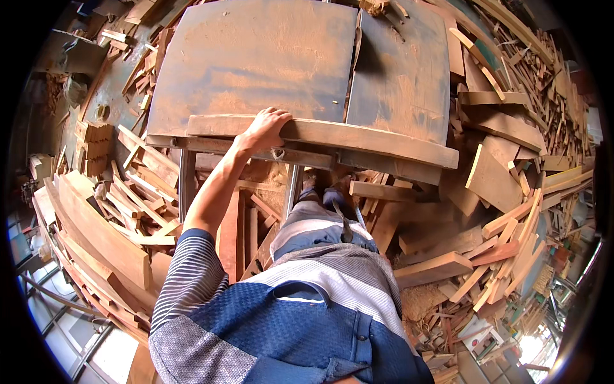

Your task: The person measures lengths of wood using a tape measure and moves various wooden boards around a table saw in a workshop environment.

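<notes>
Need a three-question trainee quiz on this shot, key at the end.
1. True or false: the left hand touches the long board.
2. Along which edge of the metal tabletop does that board lie? A) nearest the person; B) farthest from the person; C) right-hand.
3. Fill in: the lower part of the left sleeve is patterned with ____.

Key: 1 true; 2 A; 3 stripes.

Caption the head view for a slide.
Left hand over a long board at the near edge of a dusty table, wood pieces piled either side.
</notes>
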`<action>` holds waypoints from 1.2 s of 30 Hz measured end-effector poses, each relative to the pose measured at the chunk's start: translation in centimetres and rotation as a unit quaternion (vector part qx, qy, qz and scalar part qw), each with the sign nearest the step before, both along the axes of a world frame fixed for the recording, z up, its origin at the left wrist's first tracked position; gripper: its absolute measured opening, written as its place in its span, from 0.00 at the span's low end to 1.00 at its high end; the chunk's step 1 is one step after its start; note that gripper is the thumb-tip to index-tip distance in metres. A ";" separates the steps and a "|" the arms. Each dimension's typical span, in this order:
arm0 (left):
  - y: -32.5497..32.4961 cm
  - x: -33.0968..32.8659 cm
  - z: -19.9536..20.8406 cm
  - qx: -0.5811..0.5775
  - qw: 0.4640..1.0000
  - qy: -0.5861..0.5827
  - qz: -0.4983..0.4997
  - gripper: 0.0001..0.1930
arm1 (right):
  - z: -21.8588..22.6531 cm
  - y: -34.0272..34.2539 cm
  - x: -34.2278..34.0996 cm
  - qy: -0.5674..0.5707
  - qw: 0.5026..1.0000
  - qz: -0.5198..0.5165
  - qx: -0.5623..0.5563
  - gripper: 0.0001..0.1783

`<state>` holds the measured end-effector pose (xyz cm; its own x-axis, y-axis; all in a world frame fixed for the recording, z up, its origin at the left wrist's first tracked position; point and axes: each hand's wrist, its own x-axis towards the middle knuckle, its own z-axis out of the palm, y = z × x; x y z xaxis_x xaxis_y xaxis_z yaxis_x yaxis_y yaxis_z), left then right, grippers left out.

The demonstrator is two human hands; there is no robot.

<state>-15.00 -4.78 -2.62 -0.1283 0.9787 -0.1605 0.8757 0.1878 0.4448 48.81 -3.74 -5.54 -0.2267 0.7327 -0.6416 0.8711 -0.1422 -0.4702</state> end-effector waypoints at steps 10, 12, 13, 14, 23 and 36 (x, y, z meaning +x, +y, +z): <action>5.2 0.8 2.2 -0.091 0.986 -0.132 -0.040 0.30 | -1.1 -0.2 0.5 0.018 1.000 0.006 -0.002 0.21; 5.5 0.6 1.8 -0.122 0.983 -0.129 -0.046 0.27 | -1.2 -0.4 0.4 0.021 1.000 0.002 -0.001 0.21; 5.5 0.5 1.7 -0.119 0.984 -0.121 -0.049 0.27 | -1.3 -0.5 0.4 0.024 1.000 0.001 -0.002 0.21; 5.5 0.7 1.4 -0.115 0.985 -0.115 -0.052 0.26 | -1.3 -0.6 0.3 0.023 1.000 -0.001 -0.002 0.21; 4.8 1.0 0.3 -0.064 0.991 -0.095 -0.067 0.28 | -1.5 -1.2 0.2 0.041 0.999 -0.025 -0.006 0.21; 4.5 0.5 3.6 -0.200 0.959 -0.201 0.027 0.44 | -2.6 -3.0 1.5 0.034 0.992 0.005 0.124 0.28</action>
<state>-14.48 -0.25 1.00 -0.0254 0.8225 -0.5682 0.6325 0.4533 0.6281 50.26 -6.71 -8.17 -0.2713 0.8631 -0.4260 0.8374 -0.0066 -0.5466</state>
